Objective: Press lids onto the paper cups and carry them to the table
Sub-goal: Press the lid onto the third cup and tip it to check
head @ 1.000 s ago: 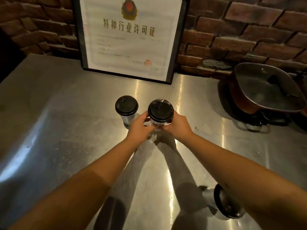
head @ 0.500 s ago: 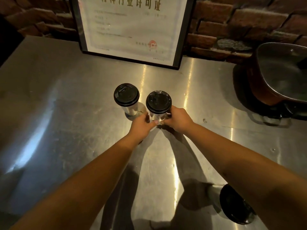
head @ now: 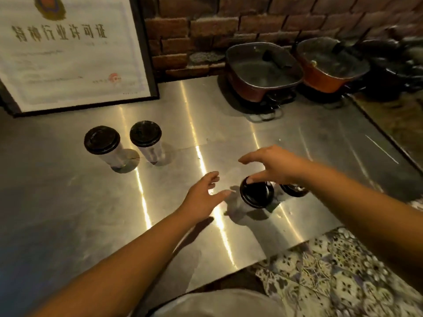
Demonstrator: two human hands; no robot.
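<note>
Two paper cups with black lids stand side by side on the steel counter (head: 68,213), the left cup (head: 102,141) and the right cup (head: 145,134), both untouched. A third lidded cup (head: 256,195) stands nearer the counter's front edge. My right hand (head: 272,167) hovers over it, fingers spread, thumb tip at the lid's rim. Just left of that cup my left hand (head: 203,194) is open and holds nothing. A fourth black lid (head: 294,189) shows behind my right wrist, partly hidden.
A large framed certificate (head: 68,56) leans on the brick wall at the back left. Two lidded red pots, the nearer pot (head: 263,72) and the farther pot (head: 329,62), sit at the back right. The counter's front edge drops to a patterned tile floor (head: 332,277).
Both hands let go of the right-hand cup at the back and moved right and nearer to the cup by the front edge. The view swung to the right.
</note>
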